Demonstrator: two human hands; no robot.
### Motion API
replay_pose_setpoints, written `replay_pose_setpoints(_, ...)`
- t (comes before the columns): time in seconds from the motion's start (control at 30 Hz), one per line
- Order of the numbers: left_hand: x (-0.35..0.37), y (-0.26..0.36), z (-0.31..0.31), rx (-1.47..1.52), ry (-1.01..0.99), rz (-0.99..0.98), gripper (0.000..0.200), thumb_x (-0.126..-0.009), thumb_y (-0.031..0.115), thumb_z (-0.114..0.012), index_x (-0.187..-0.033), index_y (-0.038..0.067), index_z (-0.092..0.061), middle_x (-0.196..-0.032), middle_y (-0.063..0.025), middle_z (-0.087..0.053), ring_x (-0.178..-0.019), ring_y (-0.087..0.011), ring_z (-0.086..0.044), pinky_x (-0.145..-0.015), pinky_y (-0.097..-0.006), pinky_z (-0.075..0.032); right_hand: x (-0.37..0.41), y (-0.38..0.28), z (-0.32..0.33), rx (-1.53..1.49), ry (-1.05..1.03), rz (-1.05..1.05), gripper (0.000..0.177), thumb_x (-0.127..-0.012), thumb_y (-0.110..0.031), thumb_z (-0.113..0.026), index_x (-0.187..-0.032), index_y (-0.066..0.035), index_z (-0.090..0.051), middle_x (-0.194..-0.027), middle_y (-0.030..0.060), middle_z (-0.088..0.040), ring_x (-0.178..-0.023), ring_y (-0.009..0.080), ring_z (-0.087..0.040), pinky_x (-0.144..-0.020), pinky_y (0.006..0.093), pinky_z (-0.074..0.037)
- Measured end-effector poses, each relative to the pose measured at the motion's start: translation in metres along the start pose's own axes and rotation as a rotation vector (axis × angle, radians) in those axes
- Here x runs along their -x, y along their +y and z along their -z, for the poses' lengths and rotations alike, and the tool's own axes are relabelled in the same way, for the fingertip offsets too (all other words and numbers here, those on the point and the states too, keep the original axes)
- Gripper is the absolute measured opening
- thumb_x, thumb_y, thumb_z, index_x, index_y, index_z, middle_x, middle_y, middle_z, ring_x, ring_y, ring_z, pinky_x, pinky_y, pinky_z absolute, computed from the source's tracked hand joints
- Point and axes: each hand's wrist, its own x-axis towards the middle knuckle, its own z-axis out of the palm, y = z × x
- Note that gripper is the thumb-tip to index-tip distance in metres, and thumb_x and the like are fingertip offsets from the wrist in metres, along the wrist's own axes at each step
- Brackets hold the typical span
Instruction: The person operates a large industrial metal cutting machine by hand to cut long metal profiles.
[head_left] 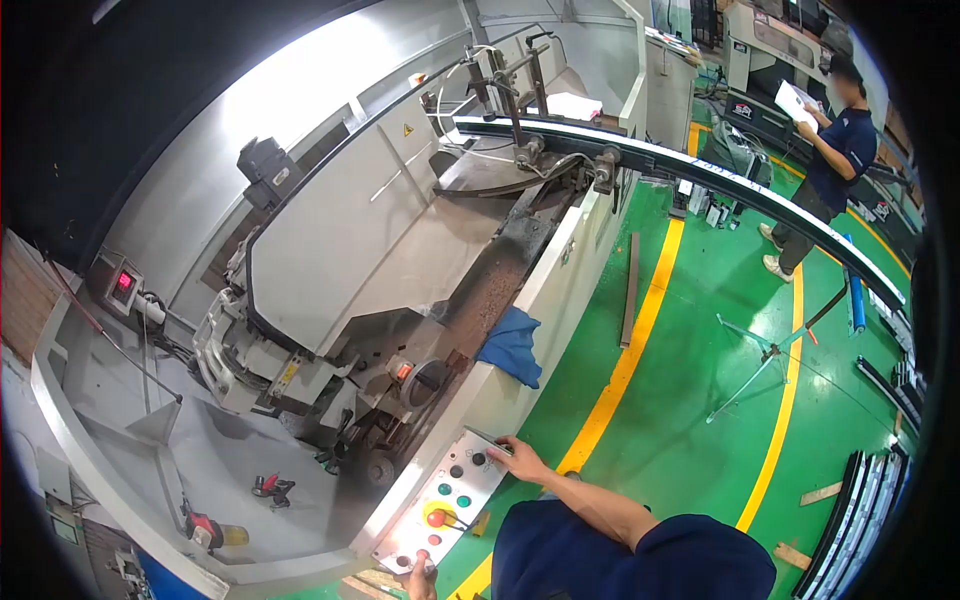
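A light grey control panel [462, 487] with several buttons is fixed along the front rim of a large sawing-type machine [320, 250]. At its upper end my right hand [520, 461] is closed over the panel's edge, its fingertips beside a black knob [478, 459]. My left hand [421, 581] is at the lower end, thumb on the panel's corner near a dark round button [403, 562]; its other fingers are mostly hidden. Between the hands sits a red emergency-stop button [436, 518] on a yellow disc. A blue cloth [512, 347] hangs over the rim above the panel.
A long dark profile [720, 183] runs from the machine's clamps out to the right over the green floor. A tripod stand [773, 350] stands beneath it. Another person [840, 150] holds papers at upper right. Stacked profiles [860, 520] lie at lower right.
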Motion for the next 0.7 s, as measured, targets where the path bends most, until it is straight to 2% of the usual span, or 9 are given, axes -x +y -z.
replay_pose_setpoints(0.2, 0.0, -0.004, 0.002, -0.046, -0.016, -0.006, 0.072, -0.095, 0.038, -0.068, -0.153, 0.011, -0.035, -0.152, -0.0086, -0.04, -0.134, -0.0301, -0.047, -0.107, -0.0432, -0.042, 0.002, -0.006, 0.004, -0.003, -0.02, -0.011, 0.073, -0.089, -0.061, -0.064, -0.126, 0.002, -0.062, -0.118, 0.0246, -0.067, -0.11, 0.0361, -0.065, -0.095, 0.0426, -0.05)
replay_pose_setpoints(0.3, -0.009, -0.01, 0.014, -0.153, -0.054, 0.007, 0.074, -0.094, 0.038, -0.069, -0.154, 0.01, -0.035, -0.154, -0.0087, -0.039, -0.136, -0.0305, -0.046, -0.109, -0.0434, -0.042, 0.003, -0.01, 0.01, -0.026, -0.087, -0.045, 0.073, -0.091, -0.058, -0.062, -0.131, 0.003, -0.059, -0.13, 0.0224, -0.063, -0.122, 0.0349, -0.06, -0.104, 0.0411, -0.046)
replay_pose_setpoints(0.4, 0.023, 0.003, -0.006, 0.034, 0.083, -0.078, 0.049, -0.093, 0.02, -0.068, -0.136, 0.019, -0.045, -0.105, -0.0057, -0.065, -0.087, -0.0229, -0.061, -0.072, -0.0464, -0.049, 0.005, 0.014, 0.017, -0.027, -0.151, -0.156, 0.075, -0.091, -0.062, -0.06, -0.13, 0.002, -0.06, -0.131, 0.0211, -0.063, -0.123, 0.0332, -0.059, -0.104, 0.0408, -0.046)
replay_pose_setpoints(0.5, 0.016, -0.005, -0.004, 0.068, 0.112, -0.129, 0.048, -0.086, 0.017, -0.073, -0.13, 0.016, -0.053, -0.111, -0.0058, -0.066, -0.091, -0.0251, -0.062, -0.08, -0.0494, -0.043, 0.014, 0.056, 0.031, -0.027, -0.115, -0.162, 0.084, -0.088, -0.072, -0.053, -0.129, 0.001, -0.062, -0.126, 0.0255, -0.064, -0.121, 0.0404, -0.059, -0.105, 0.0415, -0.044)
replay_pose_setpoints(0.53, 0.02, -0.005, -0.007, 0.055, 0.133, -0.131, 0.042, -0.086, 0.019, -0.073, -0.125, 0.013, -0.057, -0.11, -0.0055, -0.066, -0.092, -0.0243, -0.062, -0.079, -0.0464, -0.044, 0.011, 0.089, 0.033, -0.06, -0.168, -0.32, 0.09, -0.087, -0.077, -0.047, -0.132, 0.0, -0.06, -0.134, 0.0268, -0.059, -0.129, 0.0409, -0.053, -0.108, 0.0427, -0.042)
replay_pose_setpoints(0.57, 0.037, 0.005, -0.018, 0.064, 0.155, -0.144, 0.039, -0.087, 0.02, -0.072, -0.123, 0.013, -0.058, -0.11, -0.0063, -0.066, -0.092, -0.0242, -0.062, -0.078, -0.044, -0.045, 0.016, 0.109, 0.045, 0.073, -0.192, -0.386, 0.09, -0.088, -0.077, -0.045, -0.133, -0.001, -0.06, -0.135, 0.0269, -0.058, -0.13, 0.0406, -0.053, -0.108, 0.043, -0.042)
replay_pose_setpoints(0.63, 0.01, -0.013, 0.003, 0.095, 0.093, -0.195, 0.036, -0.088, 0.021, -0.07, -0.121, 0.012, -0.059, -0.11, -0.0069, -0.066, -0.091, -0.0239, -0.063, -0.076, -0.0415, -0.047, 0.043, 0.142, 0.075, 0.335, -0.246, -0.531, 0.091, -0.088, -0.078, -0.042, -0.134, -0.002, -0.06, -0.139, 0.0271, -0.056, -0.132, 0.0399, -0.051, -0.109, 0.0436, -0.042)
replay_pose_setpoints(0.7, 0.024, -0.005, -0.004, 0.227, 0.098, -0.096, 0.036, -0.089, 0.024, -0.07, -0.119, 0.007, -0.058, -0.108, -0.0106, -0.066, -0.093, -0.0264, -0.064, -0.076, -0.04, -0.049, 0.075, 0.156, 0.119, 0.511, -0.401, -0.624, 0.085, -0.087, -0.073, -0.053, -0.132, 0.0, -0.061, -0.137, 0.0247, -0.058, -0.129, 0.0392, -0.055, -0.106, 0.0429, -0.045)
